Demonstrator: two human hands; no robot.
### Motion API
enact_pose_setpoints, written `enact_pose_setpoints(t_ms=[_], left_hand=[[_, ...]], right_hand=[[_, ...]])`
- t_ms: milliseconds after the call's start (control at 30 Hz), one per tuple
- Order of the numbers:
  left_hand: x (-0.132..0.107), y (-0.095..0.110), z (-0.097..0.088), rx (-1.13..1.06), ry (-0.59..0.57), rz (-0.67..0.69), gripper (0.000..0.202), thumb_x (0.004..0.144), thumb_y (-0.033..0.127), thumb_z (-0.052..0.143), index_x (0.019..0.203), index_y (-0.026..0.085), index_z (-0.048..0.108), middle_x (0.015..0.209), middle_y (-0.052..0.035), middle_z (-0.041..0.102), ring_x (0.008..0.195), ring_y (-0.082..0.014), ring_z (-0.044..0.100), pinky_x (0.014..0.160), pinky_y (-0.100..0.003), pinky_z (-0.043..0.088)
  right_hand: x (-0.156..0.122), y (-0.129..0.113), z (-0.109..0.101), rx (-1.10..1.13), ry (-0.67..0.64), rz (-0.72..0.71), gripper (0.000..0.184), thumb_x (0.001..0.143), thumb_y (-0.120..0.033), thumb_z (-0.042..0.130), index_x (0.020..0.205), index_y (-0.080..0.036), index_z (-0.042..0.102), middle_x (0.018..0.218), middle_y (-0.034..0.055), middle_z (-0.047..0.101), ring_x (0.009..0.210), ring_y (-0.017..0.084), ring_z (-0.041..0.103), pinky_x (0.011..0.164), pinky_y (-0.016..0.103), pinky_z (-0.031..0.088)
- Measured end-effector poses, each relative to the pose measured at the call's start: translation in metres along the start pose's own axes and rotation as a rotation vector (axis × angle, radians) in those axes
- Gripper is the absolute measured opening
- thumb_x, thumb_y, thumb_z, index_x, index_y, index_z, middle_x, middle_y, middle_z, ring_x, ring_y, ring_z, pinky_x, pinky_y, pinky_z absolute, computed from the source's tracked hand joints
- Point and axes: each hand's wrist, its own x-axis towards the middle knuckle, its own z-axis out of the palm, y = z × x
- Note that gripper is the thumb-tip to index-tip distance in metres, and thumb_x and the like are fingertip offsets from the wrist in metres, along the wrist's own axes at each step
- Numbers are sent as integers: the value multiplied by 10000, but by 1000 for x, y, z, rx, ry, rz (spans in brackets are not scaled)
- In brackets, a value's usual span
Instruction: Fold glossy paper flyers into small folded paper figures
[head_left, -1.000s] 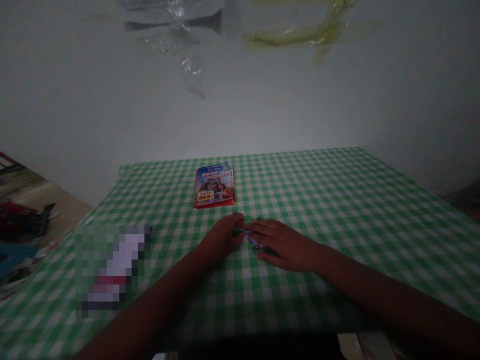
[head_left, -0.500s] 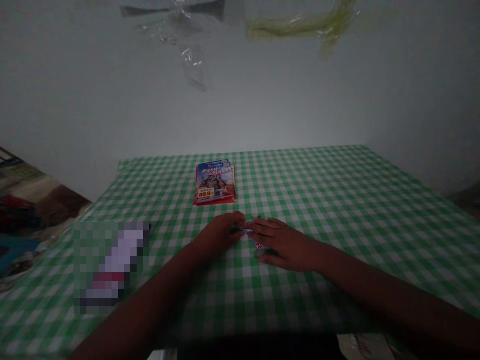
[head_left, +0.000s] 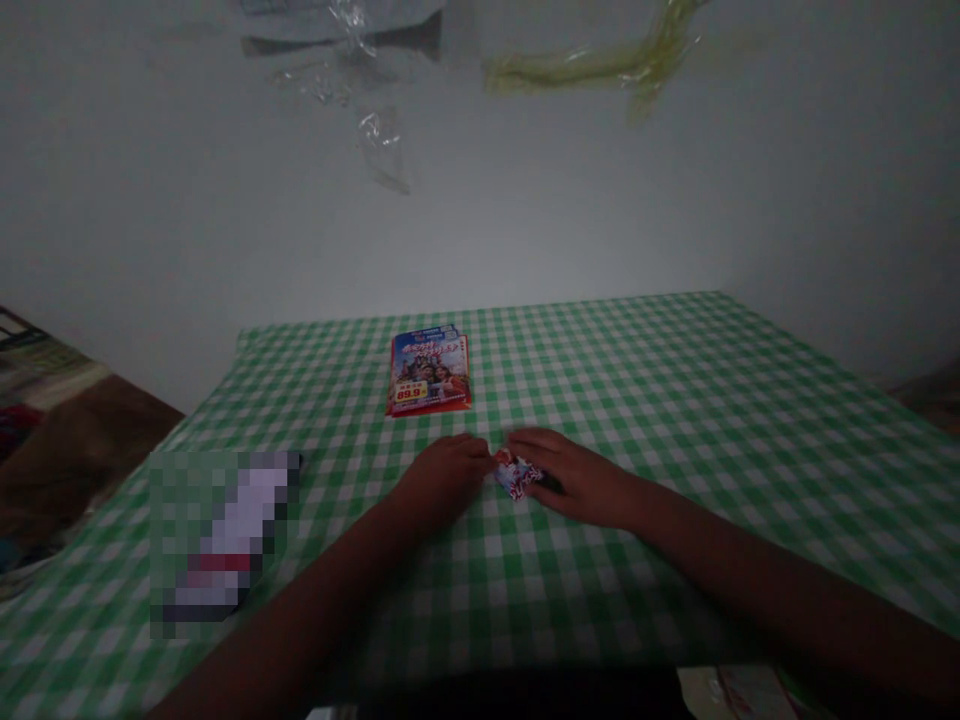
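Note:
A small folded piece of printed paper point(head_left: 514, 474), red, white and blue, lies on the green-and-white checked tablecloth point(head_left: 675, 400) between my two hands. My left hand point(head_left: 444, 478) rests on the cloth with its fingers curled, the fingertips pinching the paper's left end. My right hand point(head_left: 574, 474) is on the paper's right side, fingers bent around it, thumb below it. Just beyond my hands, toward the wall, sits a small stack of colourful leaflets point(head_left: 429, 372).
A blurred-out object point(head_left: 221, 540) lies on the cloth at the left. The table meets a pale wall with clear tape and plastic scraps point(head_left: 382, 150) stuck high on it. Dark clutter shows past the table's left edge.
My right hand has pulled back off the paper and curled beside it, so the folded paper now shows more. My left hand stays pinched at the same spot.

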Motion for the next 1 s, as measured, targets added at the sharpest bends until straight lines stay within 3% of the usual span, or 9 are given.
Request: enact_pose_setpoints(t_ms=[167,300,567,733,833,1000], left_hand=[[-4,8,3,61,95,13,283,868,107,538,1108,191,663,1172,-82,650,1095,-246,574,968,-419,456],[-6,14,8,-2,154,12,274,915,232,567,1184,208,615,1253,-73,638,1161,-251,561,1002,-436,435],[-5,19,10,-49,165,-109,367,889,365,643,1229,230,606,1204,-64,671,1125,-281,582,921,-454,452],[-5,21,5,-48,144,-111,347,892,385,636,1207,241,616,1161,-54,685,1103,-281,586,906,-450,437],[-4,22,3,-23,127,-119,347,888,391,641,1198,238,623,1142,-66,685,1099,-285,581,914,-450,428],[-5,17,6,-47,131,-109,370,868,338,672,1223,250,614,1169,-59,672,1116,-277,570,936,-446,433]], right_hand=[[2,3,-5,33,3,6,456,933,-266,593,1382,-236,516,1370,115,561,1272,237,510,1078,455,440],[3,3,-5,21,5,14,467,930,-264,597,1390,-264,517,1358,93,574,1248,226,522,1059,434,448],[3,3,-6,-78,17,-20,447,927,-293,617,1363,-229,539,1282,92,629,1161,241,539,1010,436,435],[3,-5,-6,-106,6,-104,263,961,-235,540,1200,-237,649,1173,64,661,1059,222,558,942,421,443],[2,-9,-7,-77,-34,-159,249,964,-197,493,1116,-241,685,1094,59,670,1028,207,570,928,411,446],[1,-11,-11,-73,-84,-175,279,924,-154,507,1117,-233,692,1175,70,656,1102,218,560,974,428,425]])
